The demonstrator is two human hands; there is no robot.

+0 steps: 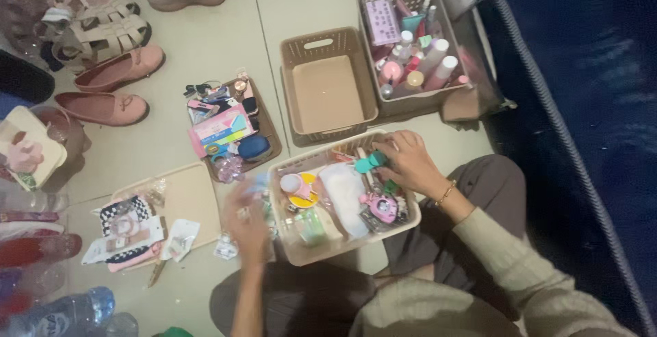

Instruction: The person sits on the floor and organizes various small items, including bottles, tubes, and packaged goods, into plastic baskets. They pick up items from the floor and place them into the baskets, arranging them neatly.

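Open floor between shoes and empty basket; crowded basket and trays elsewhere.

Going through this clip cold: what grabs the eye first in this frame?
The beige basket in the person's lap, crammed with small items, draws the eye first; the right hand holds a teal object at its far edge, while the blurred left hand sits by its left side. Beyond it on the floor stand an empty basket and one packed with bottles; pink shoes lie far left.
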